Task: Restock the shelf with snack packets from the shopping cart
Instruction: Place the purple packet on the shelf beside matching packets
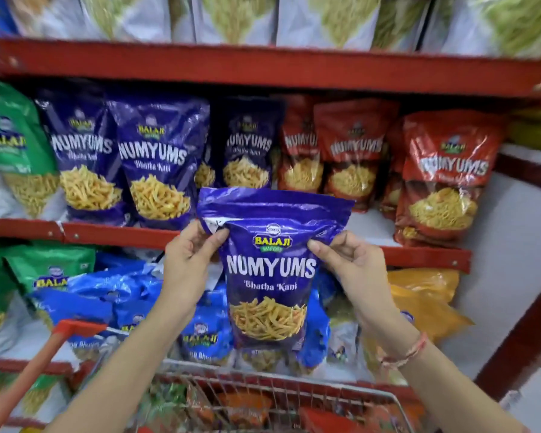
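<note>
I hold a purple Numyums snack packet (270,270) upright in front of the shelves. My left hand (189,260) pinches its upper left corner and my right hand (349,264) pinches its upper right corner. Behind it runs the red middle shelf (425,256), where matching purple packets (156,160) stand to the left and red Numyums packets (447,176) to the right. A bare gap of shelf lies just behind the held packet's top. The wire shopping cart (263,389) sits below my arms with more packets inside, blurred.
Green packets (10,145) fill the far left of the middle shelf. Blue packets (113,295) and orange packets (425,295) lie on the lower shelf. White-and-green packets line the top shelf (263,67). The cart's red handle (44,357) slants at lower left.
</note>
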Demonstrator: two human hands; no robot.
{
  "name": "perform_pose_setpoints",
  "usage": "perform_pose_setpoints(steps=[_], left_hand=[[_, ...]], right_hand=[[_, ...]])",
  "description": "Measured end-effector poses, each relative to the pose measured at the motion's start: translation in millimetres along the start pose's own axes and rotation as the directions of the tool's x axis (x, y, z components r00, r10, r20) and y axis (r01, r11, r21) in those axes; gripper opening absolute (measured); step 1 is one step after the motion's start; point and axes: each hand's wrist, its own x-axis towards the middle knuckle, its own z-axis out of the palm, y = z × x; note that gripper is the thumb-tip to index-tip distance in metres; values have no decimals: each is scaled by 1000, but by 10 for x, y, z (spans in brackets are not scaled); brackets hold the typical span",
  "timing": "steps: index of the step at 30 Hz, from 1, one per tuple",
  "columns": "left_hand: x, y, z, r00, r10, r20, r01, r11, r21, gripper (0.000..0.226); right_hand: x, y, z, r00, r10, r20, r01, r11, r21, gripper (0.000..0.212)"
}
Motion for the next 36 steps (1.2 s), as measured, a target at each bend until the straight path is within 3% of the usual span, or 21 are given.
perform_pose_setpoints(steps=[5,11,16,20,25,29,36], left_hand=[[616,494,357,993,118,-27,-121,985,-122,15],[1340,752,779,987,128,-99,-151,947,-284,14],[1729,635,958,993,9,-120,-50,938,-344,14],[1818,419,975,984,61,-165,-110,944,-310,21],[2073,-87,894,968,-87,-235,-11,923,-385,27],[2324,-265,926,940,-155,-305,14,908,-418,31],[2589,-355,828,916,-173,-362,19,920,-392,9]], right_hand=[[562,-604,11,978,-204,-42,204,979,13,31],[1193,-986,45,934,-336,-124,336,942,-16,28],[1656,-915,84,921,-339,-192,339,940,-32,31],[1907,-663,74,928,-309,-208,319,947,18,32],[2140,-230,191,940,-259,-223,261,965,-20,33],[2387,-52,338,938,-193,-286,215,975,46,32],[2687,268,523,944,-175,-281,185,983,11,38]])
